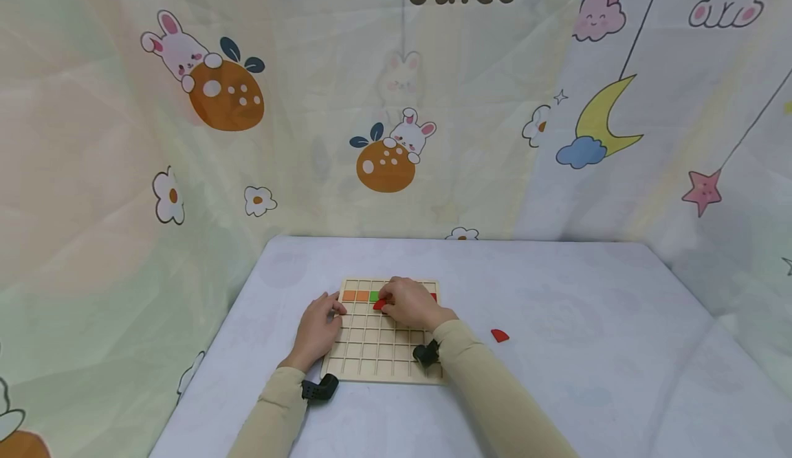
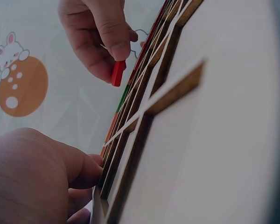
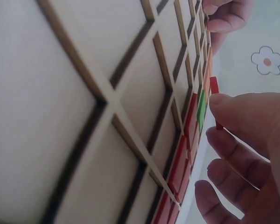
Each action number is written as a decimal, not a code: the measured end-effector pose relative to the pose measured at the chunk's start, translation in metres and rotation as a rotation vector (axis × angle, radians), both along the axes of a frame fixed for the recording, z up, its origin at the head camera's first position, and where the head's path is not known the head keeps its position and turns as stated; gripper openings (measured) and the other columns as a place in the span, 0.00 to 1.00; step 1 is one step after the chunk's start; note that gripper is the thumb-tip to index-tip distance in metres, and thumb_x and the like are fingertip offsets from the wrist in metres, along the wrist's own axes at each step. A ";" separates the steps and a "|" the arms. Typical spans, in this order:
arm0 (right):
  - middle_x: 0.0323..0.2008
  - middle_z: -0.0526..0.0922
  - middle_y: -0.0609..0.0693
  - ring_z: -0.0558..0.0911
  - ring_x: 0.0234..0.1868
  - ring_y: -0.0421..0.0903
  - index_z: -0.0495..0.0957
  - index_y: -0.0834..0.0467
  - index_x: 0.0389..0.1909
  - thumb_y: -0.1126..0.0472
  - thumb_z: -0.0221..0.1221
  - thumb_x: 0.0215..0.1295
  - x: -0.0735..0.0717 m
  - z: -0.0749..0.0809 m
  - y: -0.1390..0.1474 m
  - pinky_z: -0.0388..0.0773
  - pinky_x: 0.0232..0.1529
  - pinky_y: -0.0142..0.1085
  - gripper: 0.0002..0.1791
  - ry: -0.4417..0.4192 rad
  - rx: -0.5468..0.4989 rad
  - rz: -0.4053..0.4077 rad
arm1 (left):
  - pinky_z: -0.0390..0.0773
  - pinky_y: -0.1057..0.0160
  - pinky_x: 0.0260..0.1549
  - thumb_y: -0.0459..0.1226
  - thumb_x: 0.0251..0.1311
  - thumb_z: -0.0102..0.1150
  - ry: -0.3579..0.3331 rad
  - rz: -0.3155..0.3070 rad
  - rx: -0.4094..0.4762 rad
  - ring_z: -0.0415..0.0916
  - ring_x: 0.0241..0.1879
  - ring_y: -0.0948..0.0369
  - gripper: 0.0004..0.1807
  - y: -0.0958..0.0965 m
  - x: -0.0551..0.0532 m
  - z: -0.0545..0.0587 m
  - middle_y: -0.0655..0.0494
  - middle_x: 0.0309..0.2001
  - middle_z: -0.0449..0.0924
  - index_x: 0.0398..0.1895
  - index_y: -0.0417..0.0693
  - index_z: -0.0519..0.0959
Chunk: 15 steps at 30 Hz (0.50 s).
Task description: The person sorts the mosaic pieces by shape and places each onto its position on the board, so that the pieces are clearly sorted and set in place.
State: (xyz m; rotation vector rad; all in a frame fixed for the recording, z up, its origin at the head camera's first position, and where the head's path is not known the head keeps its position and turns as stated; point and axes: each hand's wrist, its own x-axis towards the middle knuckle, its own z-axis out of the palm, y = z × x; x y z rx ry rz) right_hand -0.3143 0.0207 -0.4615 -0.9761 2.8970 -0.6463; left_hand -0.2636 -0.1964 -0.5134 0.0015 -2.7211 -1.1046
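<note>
A pale wooden board (image 1: 371, 337) with a raised grid lies on the table. My left hand (image 1: 317, 327) holds its left edge, fingers at the rim. Above the upper part of the board, my right hand (image 1: 411, 303) pinches a red piece (image 1: 379, 304) between thumb and fingers. The left wrist view shows that red piece (image 2: 117, 73) raised off the grid. Orange tiles (image 1: 355, 296) and a green tile (image 1: 374, 296) sit in an upper row. Several red tiles (image 3: 178, 163) fill cells near the right hand, which hides part of that row in the head view.
A loose red piece (image 1: 500, 335) with a curved edge lies on the white table (image 1: 569, 375), right of the board. Printed cloth (image 1: 322, 52) hangs behind and at the sides. Each wrist wears a black camera (image 1: 320, 388).
</note>
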 end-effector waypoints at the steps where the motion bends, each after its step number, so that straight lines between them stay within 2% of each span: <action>1: 0.42 0.81 0.45 0.77 0.37 0.39 0.84 0.54 0.47 0.58 0.64 0.63 0.000 0.000 0.000 0.79 0.41 0.31 0.12 -0.004 -0.003 -0.001 | 0.51 0.41 0.72 0.30 0.60 0.54 -0.002 0.001 -0.001 0.53 0.73 0.45 0.07 0.000 0.000 0.000 0.45 0.69 0.67 0.33 0.51 0.78; 7: 0.43 0.82 0.45 0.77 0.37 0.40 0.83 0.54 0.47 0.58 0.63 0.64 0.001 -0.002 -0.003 0.79 0.41 0.32 0.12 -0.023 -0.020 -0.019 | 0.52 0.41 0.72 0.31 0.60 0.54 -0.018 0.000 0.002 0.53 0.73 0.47 0.06 0.000 0.000 -0.001 0.47 0.69 0.67 0.33 0.52 0.78; 15: 0.39 0.81 0.43 0.76 0.35 0.40 0.83 0.54 0.45 0.58 0.65 0.61 0.000 -0.006 -0.009 0.78 0.41 0.32 0.11 -0.018 -0.037 -0.029 | 0.53 0.40 0.71 0.30 0.60 0.55 0.008 -0.005 0.000 0.54 0.73 0.46 0.06 -0.001 -0.001 -0.001 0.46 0.69 0.68 0.33 0.51 0.78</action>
